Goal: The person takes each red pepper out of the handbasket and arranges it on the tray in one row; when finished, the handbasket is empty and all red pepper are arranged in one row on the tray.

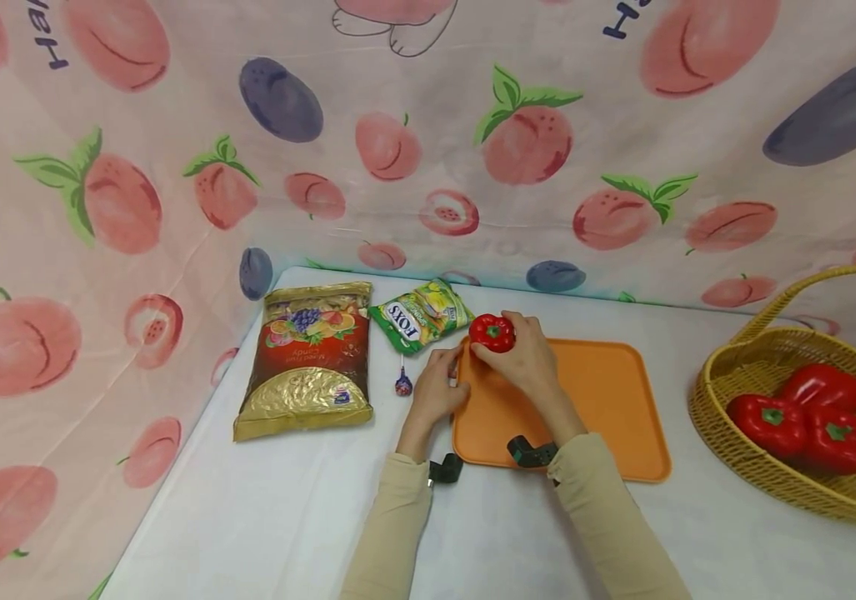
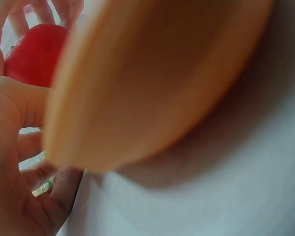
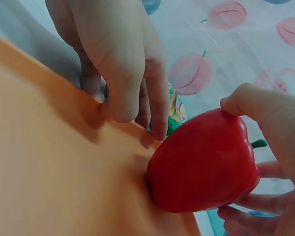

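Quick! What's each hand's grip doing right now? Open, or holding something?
Left-hand grip: closed, holding the orange rectangular tray by its rim.
Right-hand grip: closed, holding a shiny red bell pepper.

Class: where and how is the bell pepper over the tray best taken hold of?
Probably best around the rounded sides of the red bell pepper, from the right: the left hand pinches the orange tray on the other side. The broad body suits a thumb-opposite-fingers hold, as the right hand shows; the short green stem offers a poor grip.
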Motion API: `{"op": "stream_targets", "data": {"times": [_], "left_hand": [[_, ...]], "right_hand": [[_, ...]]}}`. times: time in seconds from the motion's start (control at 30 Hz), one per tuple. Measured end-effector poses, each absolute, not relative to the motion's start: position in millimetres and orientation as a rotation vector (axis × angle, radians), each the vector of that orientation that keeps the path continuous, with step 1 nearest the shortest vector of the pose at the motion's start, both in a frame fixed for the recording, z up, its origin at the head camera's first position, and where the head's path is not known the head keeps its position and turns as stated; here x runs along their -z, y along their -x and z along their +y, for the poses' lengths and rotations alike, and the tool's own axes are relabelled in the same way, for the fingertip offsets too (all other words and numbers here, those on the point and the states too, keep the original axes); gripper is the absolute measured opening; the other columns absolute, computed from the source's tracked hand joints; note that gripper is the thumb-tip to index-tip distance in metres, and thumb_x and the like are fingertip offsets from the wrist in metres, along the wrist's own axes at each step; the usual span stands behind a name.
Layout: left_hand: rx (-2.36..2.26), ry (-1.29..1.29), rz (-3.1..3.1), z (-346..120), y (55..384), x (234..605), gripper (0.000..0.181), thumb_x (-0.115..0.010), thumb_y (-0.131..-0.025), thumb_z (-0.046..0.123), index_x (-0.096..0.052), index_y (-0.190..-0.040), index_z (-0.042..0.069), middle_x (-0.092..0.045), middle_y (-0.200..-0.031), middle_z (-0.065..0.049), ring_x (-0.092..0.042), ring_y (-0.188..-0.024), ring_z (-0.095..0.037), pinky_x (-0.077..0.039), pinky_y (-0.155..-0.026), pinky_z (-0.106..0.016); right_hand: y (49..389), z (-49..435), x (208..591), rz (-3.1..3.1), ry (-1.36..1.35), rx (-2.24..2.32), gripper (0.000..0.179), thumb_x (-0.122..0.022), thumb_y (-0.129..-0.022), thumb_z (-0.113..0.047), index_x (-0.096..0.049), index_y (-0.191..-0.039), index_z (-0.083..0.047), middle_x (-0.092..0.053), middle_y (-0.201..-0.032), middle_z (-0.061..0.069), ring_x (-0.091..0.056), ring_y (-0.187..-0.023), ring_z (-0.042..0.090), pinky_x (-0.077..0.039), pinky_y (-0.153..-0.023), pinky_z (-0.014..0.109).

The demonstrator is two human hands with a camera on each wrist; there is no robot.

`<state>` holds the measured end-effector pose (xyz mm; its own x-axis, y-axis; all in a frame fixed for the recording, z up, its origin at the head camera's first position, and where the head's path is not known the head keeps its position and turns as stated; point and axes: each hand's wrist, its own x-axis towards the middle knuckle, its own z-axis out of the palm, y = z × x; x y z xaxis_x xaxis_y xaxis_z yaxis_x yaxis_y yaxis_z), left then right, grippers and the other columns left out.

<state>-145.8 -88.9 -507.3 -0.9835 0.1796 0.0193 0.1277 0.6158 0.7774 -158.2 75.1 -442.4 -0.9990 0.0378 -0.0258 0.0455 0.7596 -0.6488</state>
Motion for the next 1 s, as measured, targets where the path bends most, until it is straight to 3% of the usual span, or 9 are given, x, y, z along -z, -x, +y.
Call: {"op": "stream_targets", "data": {"times": [0.6, 1.0], "left_hand": [[-1.309, -0.250, 2.753, -82, 145, 505, 0.064, -0.067, -0.082, 0.009, -0.050, -0.143, 0.006, -0.051, -0.119, -0.010, -0.049, -0.089, -0.020, -0.039, -0.076, -0.033], [-1.346, -0.173, 2.712, -86, 144, 504, 0.066, -0.066, -0.081, 0.008, -0.050, -0.145, 0.009, -0.051, -0.126, -0.009, -0.051, -0.092, -0.019, -0.041, -0.078, -0.034]], "right_hand": [[157, 93, 436, 2.917, -0.117, 1.186, 0.081, -0.071, -0.082, -0.053, -0.043, -0.145, -0.009, -0.047, -0.135, 0.022, -0.052, -0.115, 0.037, -0.047, -0.092, 0.053], [148, 130, 409, 2.953, -0.206, 1.311, 0.080, -0.065, -0.086, -0.056, -0.043, -0.146, -0.007, -0.048, -0.137, 0.022, -0.048, -0.124, 0.041, -0.042, -0.097, 0.056]]}}
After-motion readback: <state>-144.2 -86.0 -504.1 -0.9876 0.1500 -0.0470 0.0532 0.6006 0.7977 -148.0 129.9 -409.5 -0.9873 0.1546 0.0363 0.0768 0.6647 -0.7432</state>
